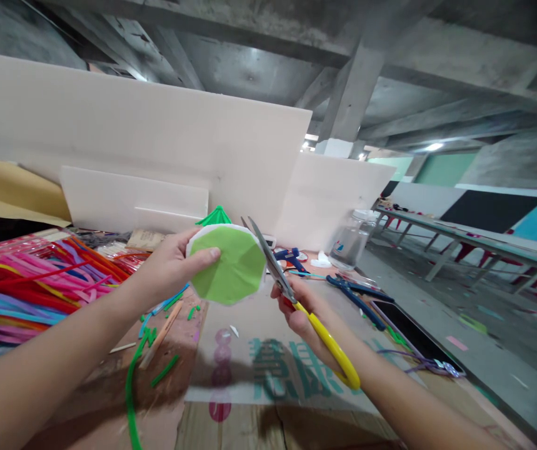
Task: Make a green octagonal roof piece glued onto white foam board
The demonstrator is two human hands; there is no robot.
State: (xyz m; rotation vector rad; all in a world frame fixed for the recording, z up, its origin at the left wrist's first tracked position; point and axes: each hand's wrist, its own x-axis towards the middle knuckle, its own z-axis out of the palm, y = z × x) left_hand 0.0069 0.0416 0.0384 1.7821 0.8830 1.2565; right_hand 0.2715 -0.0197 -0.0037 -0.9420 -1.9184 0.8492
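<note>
My left hand (169, 265) pinches a round green paper piece (228, 265) with a white edge, thumb pressed on its face, held up above the table. My right hand (303, 312) grips yellow-handled scissors (296, 300). Their blades point up and lie against the right edge of the green paper. Behind the paper a small green cone shape (215, 217) pokes up.
A heap of coloured pipe cleaners (29, 281) lies at the left. Green scraps (162, 372) and a green stem lie on the cardboard-covered table (249, 419). Blue pliers (355, 294), a clear jar (350, 240) and a dark tablet (411, 337) sit at the right. White boards (155, 137) stand behind.
</note>
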